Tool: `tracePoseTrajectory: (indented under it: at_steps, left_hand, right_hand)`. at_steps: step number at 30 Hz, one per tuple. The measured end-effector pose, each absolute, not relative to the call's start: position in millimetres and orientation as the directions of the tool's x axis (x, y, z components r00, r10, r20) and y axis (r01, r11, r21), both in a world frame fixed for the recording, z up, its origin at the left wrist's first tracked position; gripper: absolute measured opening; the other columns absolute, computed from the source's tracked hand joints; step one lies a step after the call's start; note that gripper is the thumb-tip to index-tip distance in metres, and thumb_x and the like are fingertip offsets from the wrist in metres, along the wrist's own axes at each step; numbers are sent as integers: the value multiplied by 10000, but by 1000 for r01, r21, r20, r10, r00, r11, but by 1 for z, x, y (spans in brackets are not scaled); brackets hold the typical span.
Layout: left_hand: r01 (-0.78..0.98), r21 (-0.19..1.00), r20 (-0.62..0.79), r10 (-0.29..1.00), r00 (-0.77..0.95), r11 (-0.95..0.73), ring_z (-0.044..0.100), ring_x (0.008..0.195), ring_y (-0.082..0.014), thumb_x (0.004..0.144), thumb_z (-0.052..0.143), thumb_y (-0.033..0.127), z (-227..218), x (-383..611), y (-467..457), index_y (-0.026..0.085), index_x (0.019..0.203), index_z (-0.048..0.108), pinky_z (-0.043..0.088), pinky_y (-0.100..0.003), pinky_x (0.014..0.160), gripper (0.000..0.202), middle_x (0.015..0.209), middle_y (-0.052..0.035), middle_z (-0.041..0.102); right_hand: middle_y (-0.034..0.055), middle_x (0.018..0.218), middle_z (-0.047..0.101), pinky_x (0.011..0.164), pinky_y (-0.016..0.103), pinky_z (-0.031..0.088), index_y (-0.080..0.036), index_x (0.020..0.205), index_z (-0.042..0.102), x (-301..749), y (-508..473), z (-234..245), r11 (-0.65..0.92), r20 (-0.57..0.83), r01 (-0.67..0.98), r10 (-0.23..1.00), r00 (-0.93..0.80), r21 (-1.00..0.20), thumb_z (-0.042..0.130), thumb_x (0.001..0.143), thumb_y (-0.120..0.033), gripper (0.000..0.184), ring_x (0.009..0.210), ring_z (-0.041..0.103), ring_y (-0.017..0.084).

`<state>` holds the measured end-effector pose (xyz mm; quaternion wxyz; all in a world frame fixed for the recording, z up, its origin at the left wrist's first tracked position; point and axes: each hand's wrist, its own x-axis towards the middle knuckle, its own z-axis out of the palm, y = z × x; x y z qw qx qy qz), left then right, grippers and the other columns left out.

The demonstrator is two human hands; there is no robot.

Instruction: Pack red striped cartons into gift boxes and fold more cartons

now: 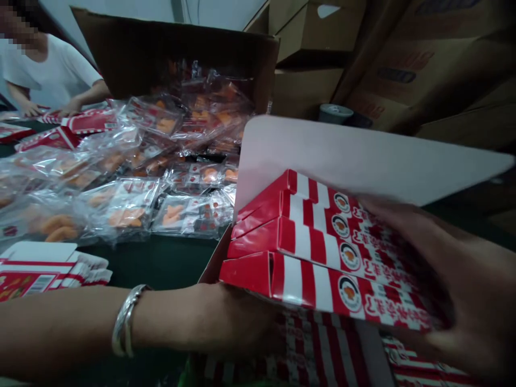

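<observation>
Several flat red-and-white striped snack boxes [310, 258] stand side by side in a tilted stack. My right hand [463, 263] is wrapped round the right end of this stack, thumb at the near side and fingers at the far side. Below the stack's left end is my left hand [237, 317], with its fingers hidden under the boxes. More striped boxes [322, 349] lie lower down, dim and partly covered. Behind the held stack rises a pale, round-cornered cardboard flap [322, 148]. A silver bracelet [128, 321] circles my left wrist.
Clear packets of orange snacks [129, 209] spread across the dark table [161, 263], heaped against an open brown carton [169, 51]. Flat printed boxes [48, 269] lie at left. Brown cartons [314, 32] stand behind. A person in a white shirt [52, 67] handles red boxes at far left.
</observation>
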<state>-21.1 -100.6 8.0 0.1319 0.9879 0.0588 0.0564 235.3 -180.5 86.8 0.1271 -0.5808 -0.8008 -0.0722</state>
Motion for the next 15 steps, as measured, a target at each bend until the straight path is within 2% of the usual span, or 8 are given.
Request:
tracePoseTrajectory:
  at_steps: [3, 6, 9, 12, 15]
  left_hand:
    - [135, 309, 91, 171, 981, -941, 528, 1184, -258, 938, 399, 427, 10, -21, -101, 168, 1369, 379, 413, -366, 1008, 504, 1321, -132, 547]
    - [157, 326, 37, 178, 983, -932, 495, 1218, -287, 882, 494, 474, 14, -21, -97, 197, 1318, 433, 399, -392, 1022, 520, 1331, -118, 541]
    - [148, 318, 27, 165, 986, -937, 486, 1221, -298, 850, 540, 500, 18, -18, -94, 191, 1274, 480, 389, -400, 1032, 528, 1308, -121, 557]
    - [147, 317, 41, 168, 985, -937, 502, 1198, -292, 863, 529, 440, 18, -13, -96, 162, 1267, 498, 395, -387, 1026, 492, 1256, -128, 588]
    - [176, 334, -3, 186, 983, -926, 542, 1142, -279, 866, 532, 374, 15, -14, -100, 171, 1260, 513, 427, -369, 981, 444, 1179, -112, 630]
  right_hand:
    - [75, 1386, 460, 789, 463, 597, -313, 1460, 230, 234, -177, 88, 350, 310, 936, 895, -322, -38, 641, 664, -363, 897, 1068, 591, 366]
    - [74, 1344, 492, 875, 427, 573, -298, 1447, 248, 229, -175, 90, 366, 318, 929, 889, -329, -63, 638, 712, -339, 833, 1093, 580, 336]
    - [82, 1369, 469, 954, 409, 535, -252, 1432, 265, 223, -175, 91, 338, 310, 937, 903, -296, -90, 671, 722, -391, 829, 1165, 534, 318]
    - [103, 1407, 429, 1021, 432, 483, -200, 1418, 268, 217, -176, 93, 300, 262, 951, 926, -271, -77, 709, 699, -425, 873, 1242, 471, 314]
    - [110, 1395, 439, 999, 445, 499, -195, 1396, 284, 213, -173, 100, 277, 219, 961, 939, -266, -22, 732, 669, -399, 878, 1229, 485, 315]
